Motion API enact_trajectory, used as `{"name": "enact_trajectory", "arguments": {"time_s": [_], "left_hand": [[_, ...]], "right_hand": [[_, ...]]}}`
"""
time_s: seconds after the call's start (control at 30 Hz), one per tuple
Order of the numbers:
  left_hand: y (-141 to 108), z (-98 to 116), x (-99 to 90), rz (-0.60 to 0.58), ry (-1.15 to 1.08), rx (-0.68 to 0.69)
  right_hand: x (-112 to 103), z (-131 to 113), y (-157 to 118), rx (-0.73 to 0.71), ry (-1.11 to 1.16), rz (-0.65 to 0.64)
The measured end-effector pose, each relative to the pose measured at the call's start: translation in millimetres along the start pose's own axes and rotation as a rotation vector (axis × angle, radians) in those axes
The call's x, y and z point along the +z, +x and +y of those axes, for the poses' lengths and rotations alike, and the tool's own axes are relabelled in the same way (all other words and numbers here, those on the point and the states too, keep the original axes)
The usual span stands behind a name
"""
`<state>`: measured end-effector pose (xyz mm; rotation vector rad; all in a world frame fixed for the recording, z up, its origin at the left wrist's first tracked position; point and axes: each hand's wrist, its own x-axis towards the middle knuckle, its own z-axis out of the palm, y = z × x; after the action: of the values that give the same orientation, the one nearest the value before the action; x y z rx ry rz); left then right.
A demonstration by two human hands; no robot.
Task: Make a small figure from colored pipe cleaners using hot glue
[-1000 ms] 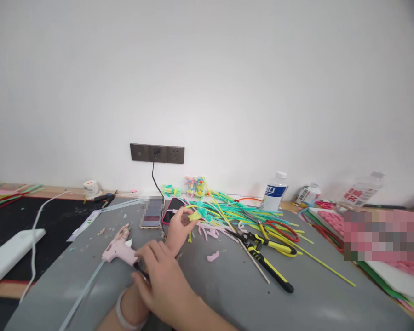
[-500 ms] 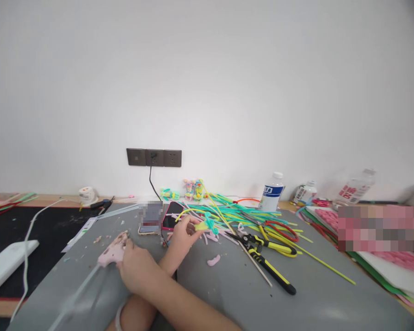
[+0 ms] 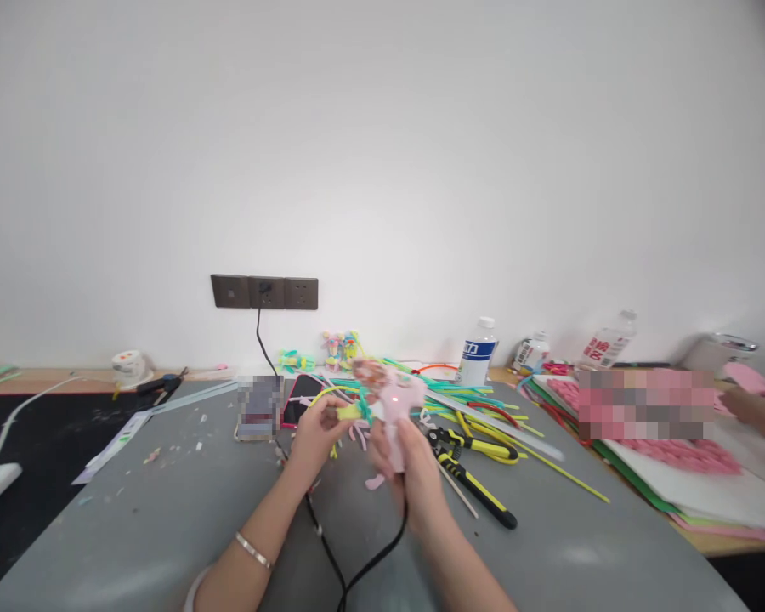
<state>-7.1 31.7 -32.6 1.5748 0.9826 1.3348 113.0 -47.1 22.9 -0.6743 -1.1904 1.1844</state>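
My left hand [image 3: 319,427] pinches a small yellow and teal piece [image 3: 355,411] made of fuzzy stems, over the middle of the grey table. In my right hand [image 3: 411,463], fingers wrapped round its handle, is a pink glue gun [image 3: 399,404] with a small red light and a black cord. The gun's stained front end is beside the piece; blur hides whether they touch. A translucent glue stick [image 3: 516,432] sticks out of its back to the right. Behind both hands lies a heap of green and yellow fuzzy stems [image 3: 443,391].
Black-yellow pliers [image 3: 478,489] lie right of my right hand. Two phones, one with a pink edge [image 3: 293,406], are behind my left hand. A white-capped bottle [image 3: 478,353] stands near the wall. Another person's hand [image 3: 756,415] is at far right, by pink braided material [image 3: 707,456].
My right hand has swung from the left side to the centre with the glue gun, so my arms no longer cross. My left hand has shifted slightly left. Another person's hand has appeared at right.
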Motion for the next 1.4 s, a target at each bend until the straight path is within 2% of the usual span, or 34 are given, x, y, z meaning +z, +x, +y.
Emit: {"name": "enact_trajectory", "arguments": {"time_s": [0.07, 0.13, 0.27, 0.47, 1.0, 1.4], "left_hand": [[-1, 1, 0.3, -0.030, -0.023, -0.016], [-3, 6, 0.4, -0.034, -0.053, -0.014], [-6, 18, 0.5, -0.039, -0.039, -0.003], [-6, 21, 1.7, -0.006, -0.023, 0.033], [-6, 19, 1.0, -0.054, 0.084, 0.123], [-7, 21, 0.9, -0.022, 0.100, 0.109]], "right_hand": [[-33, -9, -13, -0.006, 0.110, 0.119], [-59, -10, -25, 0.008, 0.092, 0.179], [-86, 5, -42, 0.083, 0.037, 0.221], [-85, 23, -54, 0.151, 0.022, 0.218], [-91, 33, -51, 0.193, -0.022, 0.167], [-90, 31, -52, 0.178, -0.049, 0.149]]}}
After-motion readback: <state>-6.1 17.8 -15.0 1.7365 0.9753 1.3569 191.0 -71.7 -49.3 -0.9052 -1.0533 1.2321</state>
